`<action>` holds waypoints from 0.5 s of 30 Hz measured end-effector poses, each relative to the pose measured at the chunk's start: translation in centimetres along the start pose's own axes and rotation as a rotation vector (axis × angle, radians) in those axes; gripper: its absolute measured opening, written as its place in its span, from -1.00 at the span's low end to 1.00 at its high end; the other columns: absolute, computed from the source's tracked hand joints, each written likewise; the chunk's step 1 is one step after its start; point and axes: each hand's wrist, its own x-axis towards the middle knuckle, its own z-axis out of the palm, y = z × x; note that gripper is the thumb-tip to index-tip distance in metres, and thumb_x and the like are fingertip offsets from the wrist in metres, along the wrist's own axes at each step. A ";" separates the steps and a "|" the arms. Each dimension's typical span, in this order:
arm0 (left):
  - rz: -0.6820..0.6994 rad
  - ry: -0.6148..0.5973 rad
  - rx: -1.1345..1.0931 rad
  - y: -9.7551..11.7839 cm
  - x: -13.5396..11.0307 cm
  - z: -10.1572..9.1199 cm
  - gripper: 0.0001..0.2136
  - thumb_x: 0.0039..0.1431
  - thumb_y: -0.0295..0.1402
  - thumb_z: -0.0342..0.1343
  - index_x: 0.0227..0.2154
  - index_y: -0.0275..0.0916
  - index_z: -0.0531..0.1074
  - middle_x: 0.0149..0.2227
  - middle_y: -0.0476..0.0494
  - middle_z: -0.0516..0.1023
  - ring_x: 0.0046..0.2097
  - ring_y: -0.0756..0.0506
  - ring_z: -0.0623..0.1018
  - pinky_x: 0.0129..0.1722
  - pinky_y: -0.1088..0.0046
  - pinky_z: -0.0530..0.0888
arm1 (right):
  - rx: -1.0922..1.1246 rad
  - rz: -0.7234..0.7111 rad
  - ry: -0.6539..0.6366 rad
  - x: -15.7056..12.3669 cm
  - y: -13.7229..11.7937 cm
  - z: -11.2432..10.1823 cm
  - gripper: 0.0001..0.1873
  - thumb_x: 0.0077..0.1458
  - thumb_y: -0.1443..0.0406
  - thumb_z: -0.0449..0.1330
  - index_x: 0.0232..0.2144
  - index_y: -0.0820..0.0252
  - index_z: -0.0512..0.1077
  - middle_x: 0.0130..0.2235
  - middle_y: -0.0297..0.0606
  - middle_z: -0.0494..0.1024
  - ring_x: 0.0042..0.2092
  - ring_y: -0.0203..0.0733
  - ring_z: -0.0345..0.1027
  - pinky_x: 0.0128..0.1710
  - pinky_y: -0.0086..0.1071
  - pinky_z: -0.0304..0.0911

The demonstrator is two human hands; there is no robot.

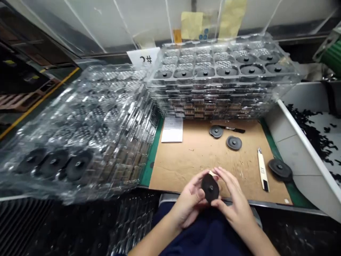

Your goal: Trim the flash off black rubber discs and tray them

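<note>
**Q:** What are the hands doing?

**A:** The left hand [189, 199] and right hand [236, 199] are partly curled, gripping opposite edges of a black disc [210, 187] with a central hub. Held between them, it's tilted toward the person, just above the near edge of a cardboard sheet [186, 170].

**Q:** What lies beyond the hands?

**A:** Two similar discs [216, 131] [234, 143] rest on the cardboard's far side, near a black marker [234, 129] and a paper note [172, 129]. Another disc [280, 169] sits at the right edge, beside a white utility knife [263, 170].

**Q:** How much is done?

**A:** On the tall stack of clear plastic trays [210, 103], dark discs fill the top tray's front row and part of the next. Its other pockets show silvery dimples, contents unclear. A second stack of trays [80, 135] at left shows three dark discs at its near end. At right, a white bin [298, 142] holds black scraps [314, 135].
</note>
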 end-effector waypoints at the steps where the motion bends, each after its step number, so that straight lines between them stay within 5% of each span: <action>1: 0.020 0.035 -0.015 0.4 0.4 -0.3 -0.44 0.04 -0.24 0.23 0.12 -0.14 0.25 0.17 -0.35 0.30 0.10 -0.33 0.41 0.04 0.14 0.37 | -0.027 0.025 0.029 0.4 0.5 0.0 -0.38 0.16 0.03 0.06 0.21 0.04 0.08 0.16 -0.13 0.26 0.19 0.04 0.09 0.13 -0.03 0.16; 3: 0.076 0.121 -0.046 1.3 1.1 -1.3 -0.48 0.08 -0.22 0.18 0.12 -0.09 0.22 0.14 -0.32 0.34 0.09 -0.30 0.43 0.04 0.15 0.37 | -0.132 0.091 0.053 1.1 1.7 0.6 -0.48 0.17 0.10 0.08 0.17 0.00 0.17 0.10 -0.14 0.31 0.14 0.06 0.12 0.12 0.04 0.13; 8: 0.149 0.267 -0.104 2.7 2.8 -3.8 -0.49 0.06 -0.19 0.19 0.08 -0.07 0.22 0.16 -0.28 0.33 0.10 -0.27 0.44 0.11 0.21 0.32 | -0.215 0.190 -0.163 1.4 4.8 3.2 -0.58 0.10 0.24 0.15 0.04 0.02 0.38 0.02 -0.05 0.34 0.00 0.14 0.20 -0.03 0.08 0.22; 15: 0.208 0.359 -0.146 1.8 5.3 -5.9 -0.51 0.00 -0.29 0.27 0.00 -0.11 0.27 0.10 -0.26 0.40 0.11 -0.27 0.43 0.17 0.15 0.26 | -0.027 0.332 -0.189 5.2 5.2 2.5 -0.71 0.22 0.25 0.02 -0.04 0.14 0.36 -0.21 -0.19 0.48 -0.29 -0.22 0.38 -0.28 -0.36 0.35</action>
